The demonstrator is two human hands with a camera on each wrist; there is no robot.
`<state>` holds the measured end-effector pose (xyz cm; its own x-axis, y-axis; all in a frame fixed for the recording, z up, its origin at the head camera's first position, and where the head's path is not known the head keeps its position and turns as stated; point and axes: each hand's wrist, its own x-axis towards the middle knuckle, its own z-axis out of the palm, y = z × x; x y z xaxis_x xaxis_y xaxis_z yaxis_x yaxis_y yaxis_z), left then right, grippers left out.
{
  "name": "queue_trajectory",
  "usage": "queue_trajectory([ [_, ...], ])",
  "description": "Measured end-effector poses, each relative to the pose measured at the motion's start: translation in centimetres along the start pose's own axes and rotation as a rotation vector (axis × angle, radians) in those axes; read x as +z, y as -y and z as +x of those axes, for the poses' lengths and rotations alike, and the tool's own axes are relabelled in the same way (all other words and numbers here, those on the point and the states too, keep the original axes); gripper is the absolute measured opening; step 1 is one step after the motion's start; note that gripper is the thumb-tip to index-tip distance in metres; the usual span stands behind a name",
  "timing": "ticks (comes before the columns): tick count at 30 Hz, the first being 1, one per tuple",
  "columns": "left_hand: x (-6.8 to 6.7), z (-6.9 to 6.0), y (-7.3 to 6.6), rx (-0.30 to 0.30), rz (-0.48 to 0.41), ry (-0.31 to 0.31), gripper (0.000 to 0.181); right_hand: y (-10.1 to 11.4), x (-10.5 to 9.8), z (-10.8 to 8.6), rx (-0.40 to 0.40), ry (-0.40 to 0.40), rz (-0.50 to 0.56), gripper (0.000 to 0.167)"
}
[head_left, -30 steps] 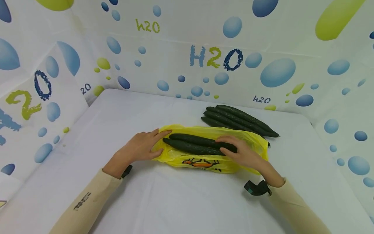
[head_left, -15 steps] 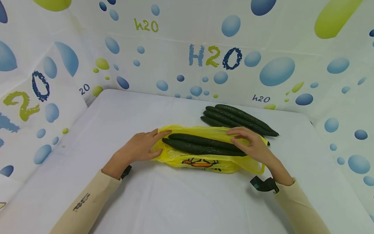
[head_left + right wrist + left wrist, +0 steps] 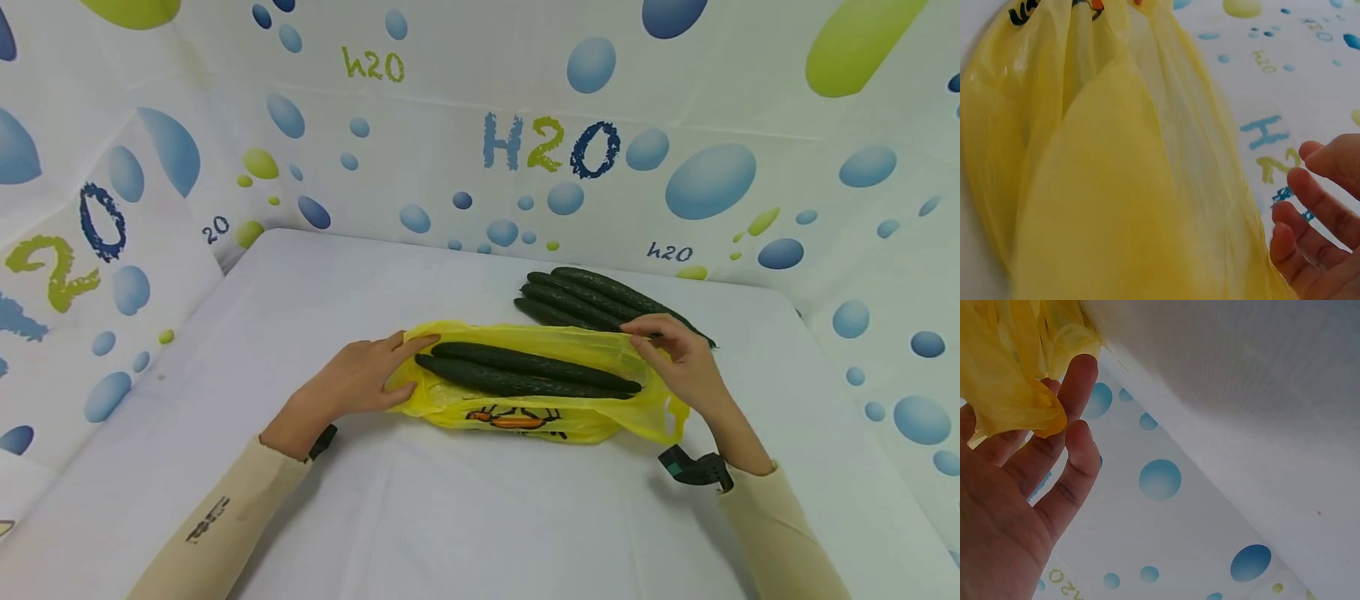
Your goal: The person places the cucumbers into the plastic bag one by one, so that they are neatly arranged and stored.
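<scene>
The right hand (image 3: pixel 678 362) has moved off the two cucumbers (image 3: pixel 517 385) and away to the right; its loosely bent fingers hold nothing. They lie inside the yellow bag (image 3: pixel 592 425). The left hand (image 3: pixel 363 375) touches the bag's left end with wide-spread fingers. The other cucumbers (image 3: pixel 592 300) lie behind the bag on the white table (image 3: pixel 465 517).

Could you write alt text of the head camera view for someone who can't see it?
Two cucumbers lie in an open yellow bag on a white table, a person's left grip touching the bag's left end, the right grip near its right end. More cucumbers lie together behind the bag.
</scene>
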<state>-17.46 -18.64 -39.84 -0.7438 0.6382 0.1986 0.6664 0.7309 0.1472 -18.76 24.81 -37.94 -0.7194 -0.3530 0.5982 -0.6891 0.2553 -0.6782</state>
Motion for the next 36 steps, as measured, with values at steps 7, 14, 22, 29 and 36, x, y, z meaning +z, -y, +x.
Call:
queue_trajectory([
  [7,0.0,0.0,0.0,-0.001,-0.006,0.001,0.063,-0.6,-0.7,-0.4,0.079,-0.12,-0.004,0.019],
  [14,0.1,0.0,0.0,0.007,-0.002,-0.009,0.062,-1.9,-1.5,-1.0,0.179,-0.155,0.031,0.017],
  [22,0.1,0.2,-0.1,-0.005,-0.003,0.003,0.062,-3.4,-2.1,-1.8,0.424,-0.111,0.072,0.027],
  [29,0.0,0.1,-0.1,-0.002,-0.012,0.005,0.062,-4.7,-2.3,-2.3,0.494,-0.096,0.091,0.032],
  [36,-0.1,0.1,-0.1,-0.001,-0.021,0.003,0.061,-5.3,-2.5,-2.7,0.526,-0.023,0.05,0.034],
])
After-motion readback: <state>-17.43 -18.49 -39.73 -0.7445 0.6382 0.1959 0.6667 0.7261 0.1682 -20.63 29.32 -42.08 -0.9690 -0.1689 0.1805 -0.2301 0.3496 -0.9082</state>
